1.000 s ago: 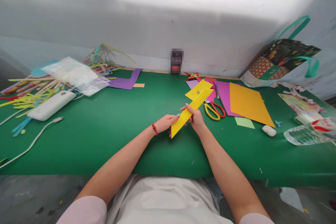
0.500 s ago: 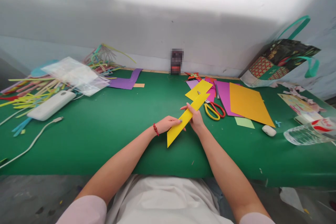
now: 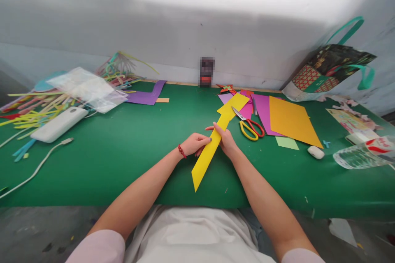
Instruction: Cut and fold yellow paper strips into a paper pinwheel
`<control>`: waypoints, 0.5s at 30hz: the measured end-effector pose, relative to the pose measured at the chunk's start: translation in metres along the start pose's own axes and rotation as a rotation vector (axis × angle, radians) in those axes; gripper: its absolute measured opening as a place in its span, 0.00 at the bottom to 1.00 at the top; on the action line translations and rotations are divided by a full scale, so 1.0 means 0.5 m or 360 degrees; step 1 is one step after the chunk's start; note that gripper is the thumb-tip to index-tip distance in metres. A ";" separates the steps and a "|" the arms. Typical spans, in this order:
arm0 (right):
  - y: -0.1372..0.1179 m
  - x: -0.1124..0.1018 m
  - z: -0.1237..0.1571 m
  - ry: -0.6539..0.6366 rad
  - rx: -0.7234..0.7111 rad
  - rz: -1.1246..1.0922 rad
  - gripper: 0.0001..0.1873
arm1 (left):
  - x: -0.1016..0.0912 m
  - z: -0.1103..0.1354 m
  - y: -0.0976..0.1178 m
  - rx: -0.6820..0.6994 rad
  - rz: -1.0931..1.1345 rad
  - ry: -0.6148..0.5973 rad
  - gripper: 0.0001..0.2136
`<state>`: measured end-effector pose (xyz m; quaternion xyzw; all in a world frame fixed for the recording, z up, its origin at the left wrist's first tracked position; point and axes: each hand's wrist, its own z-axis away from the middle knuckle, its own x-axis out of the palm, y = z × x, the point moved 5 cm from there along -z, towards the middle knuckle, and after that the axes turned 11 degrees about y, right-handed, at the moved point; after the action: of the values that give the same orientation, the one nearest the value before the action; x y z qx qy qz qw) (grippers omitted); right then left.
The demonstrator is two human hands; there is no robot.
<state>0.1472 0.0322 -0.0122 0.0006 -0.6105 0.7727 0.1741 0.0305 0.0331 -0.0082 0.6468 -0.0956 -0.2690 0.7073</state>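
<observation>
A long yellow paper strip (image 3: 206,160) slants between my two hands above the green tabletop, its pointed lower end toward me. My left hand (image 3: 196,144) pinches its left edge, thumb on top and fingers underneath. On the opposite edge, my right hand (image 3: 225,139) grips the strip higher up, with the thumb over its face. Beyond the strip's upper end lies another yellow paper piece (image 3: 236,104); the two overlap in view. Scissors (image 3: 248,127) with one yellow and one red handle rest open just right of my right hand.
Purple sheets (image 3: 145,97), an orange sheet (image 3: 291,119) and a pale green slip (image 3: 286,143) lie about. Left are a white power bank (image 3: 58,125), a cable (image 3: 46,164) and pipe cleaners (image 3: 33,104). A plastic bottle (image 3: 361,154), white case (image 3: 315,152) and bag (image 3: 324,70) stand right.
The yellow strip has shifted down and toward me and turned steeper. My hands have moved slightly left with it, and the scissor blades now show fully.
</observation>
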 end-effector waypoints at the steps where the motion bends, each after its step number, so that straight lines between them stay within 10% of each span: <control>1: -0.004 -0.006 -0.003 0.0068 -0.0026 -0.0033 0.19 | -0.001 0.001 0.000 -0.0014 -0.0020 0.0013 0.20; 15: -0.001 0.007 0.006 -0.0092 -0.0060 0.0031 0.18 | 0.009 -0.003 -0.003 -0.0022 0.0040 -0.0029 0.17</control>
<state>0.1436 0.0303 -0.0102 0.0139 -0.6297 0.7623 0.1488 0.0348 0.0320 -0.0107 0.6381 -0.1082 -0.2667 0.7142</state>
